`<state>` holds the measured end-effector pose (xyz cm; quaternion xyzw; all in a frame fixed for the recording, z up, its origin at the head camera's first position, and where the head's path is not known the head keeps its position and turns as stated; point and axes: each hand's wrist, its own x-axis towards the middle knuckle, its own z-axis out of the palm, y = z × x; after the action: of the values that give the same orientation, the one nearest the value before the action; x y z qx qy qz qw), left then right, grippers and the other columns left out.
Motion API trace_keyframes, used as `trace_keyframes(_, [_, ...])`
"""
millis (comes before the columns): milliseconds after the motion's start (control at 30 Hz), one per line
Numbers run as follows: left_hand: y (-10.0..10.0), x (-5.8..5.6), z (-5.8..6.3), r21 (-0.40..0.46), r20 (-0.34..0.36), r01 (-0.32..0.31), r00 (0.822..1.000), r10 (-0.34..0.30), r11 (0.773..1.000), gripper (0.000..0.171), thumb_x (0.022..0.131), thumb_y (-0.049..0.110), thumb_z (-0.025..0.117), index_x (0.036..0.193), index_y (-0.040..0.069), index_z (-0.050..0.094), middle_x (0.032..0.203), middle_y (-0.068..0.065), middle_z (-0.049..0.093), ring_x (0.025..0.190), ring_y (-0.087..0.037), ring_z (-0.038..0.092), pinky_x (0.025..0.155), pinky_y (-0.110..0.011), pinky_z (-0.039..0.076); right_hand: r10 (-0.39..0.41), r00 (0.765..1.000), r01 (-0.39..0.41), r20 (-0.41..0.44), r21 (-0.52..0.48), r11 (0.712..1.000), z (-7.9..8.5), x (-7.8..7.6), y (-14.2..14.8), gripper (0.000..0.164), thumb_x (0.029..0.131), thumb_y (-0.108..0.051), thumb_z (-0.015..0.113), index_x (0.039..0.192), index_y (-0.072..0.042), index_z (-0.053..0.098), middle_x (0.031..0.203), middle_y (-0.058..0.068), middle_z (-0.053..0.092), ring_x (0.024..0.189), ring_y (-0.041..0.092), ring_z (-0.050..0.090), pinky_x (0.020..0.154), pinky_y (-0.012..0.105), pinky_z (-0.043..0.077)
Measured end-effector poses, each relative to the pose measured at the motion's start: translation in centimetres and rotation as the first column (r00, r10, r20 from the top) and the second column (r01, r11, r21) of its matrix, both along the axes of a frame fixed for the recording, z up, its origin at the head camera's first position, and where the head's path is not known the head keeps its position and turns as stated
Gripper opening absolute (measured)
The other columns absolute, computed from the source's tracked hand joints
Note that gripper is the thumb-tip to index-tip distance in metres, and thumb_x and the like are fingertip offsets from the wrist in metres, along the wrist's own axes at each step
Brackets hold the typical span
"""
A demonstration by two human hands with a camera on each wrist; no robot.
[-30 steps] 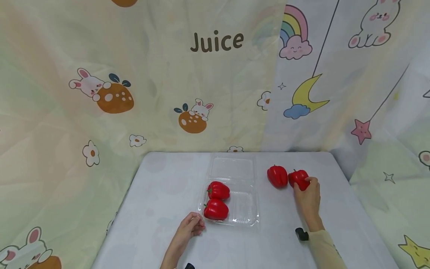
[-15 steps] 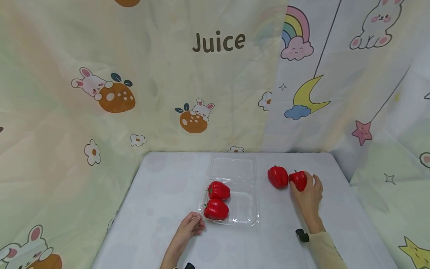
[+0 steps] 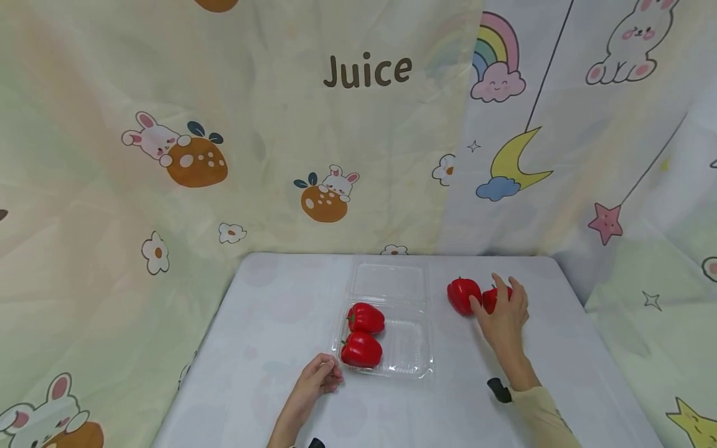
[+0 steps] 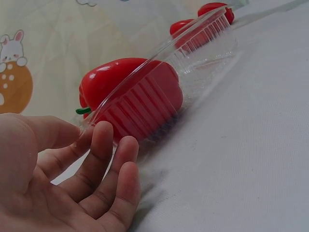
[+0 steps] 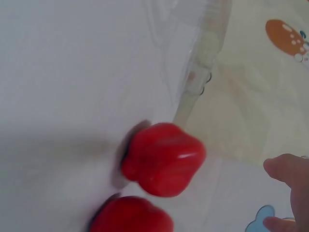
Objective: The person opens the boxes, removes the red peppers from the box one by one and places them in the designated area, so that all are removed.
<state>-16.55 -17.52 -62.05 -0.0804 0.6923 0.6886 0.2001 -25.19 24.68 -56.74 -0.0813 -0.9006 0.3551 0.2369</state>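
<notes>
A clear plastic clamshell container (image 3: 407, 343) lies with its lid (image 3: 390, 280) folded back. Two red bell peppers sit in its left part, the rear pepper (image 3: 366, 317) behind the front pepper (image 3: 361, 350). With thumb and index finger, my left hand (image 4: 87, 169) pinches the container's near-left corner; its other fingers are loosely bent. Over on the right, my right hand (image 3: 504, 320) is spread above the table with nothing in its grasp. It partly covers the right loose pepper (image 3: 490, 301), and its thumb overlaps the edge of the left loose pepper (image 3: 462, 295).
A white cloth covers the table (image 3: 280, 311). Behind it hangs a printed curtain (image 3: 269, 143) with rabbits, fruit and the word Juice. In the right wrist view, both loose peppers stand side by side, the nearer pepper (image 5: 164, 159) whole and the other (image 5: 130, 217) cut off by the frame.
My right hand has let go of the right loose pepper, spread its fingers and moved left and farther over the two loose peppers. My left hand has stayed at the container corner.
</notes>
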Motion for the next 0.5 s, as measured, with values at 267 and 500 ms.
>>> trace_keyframes(267, [0.0,0.0,-0.1,0.002,-0.003,0.0,1.0,0.0,1.0,0.026,0.106,0.031,0.049,0.112,0.007,0.056,0.097,-0.003,0.066,0.092,-0.015,0.067,0.08,-0.032,0.055,0.098,0.995,-0.097,-0.022,0.045,0.994,0.4,0.0,-2.8,0.082,0.077,-0.017,0.084,0.147,-0.012,0.042,0.155,0.021,0.03,0.144,0.042,0.025,0.104,0.076,0.025])
trace_keyframes(500, [0.0,0.0,0.0,0.004,-0.003,-0.003,1.0,0.003,1.0,0.028,0.105,0.033,0.05,0.113,0.006,0.056,0.098,-0.004,0.066,0.092,-0.015,0.067,0.08,-0.032,0.055,0.205,0.978,-0.204,-0.025,0.055,0.978,0.9,0.5,-5.1,0.085,0.075,-0.019,0.085,0.147,-0.014,0.041,0.155,0.02,0.03,0.143,0.042,0.026,0.103,0.075,0.027])
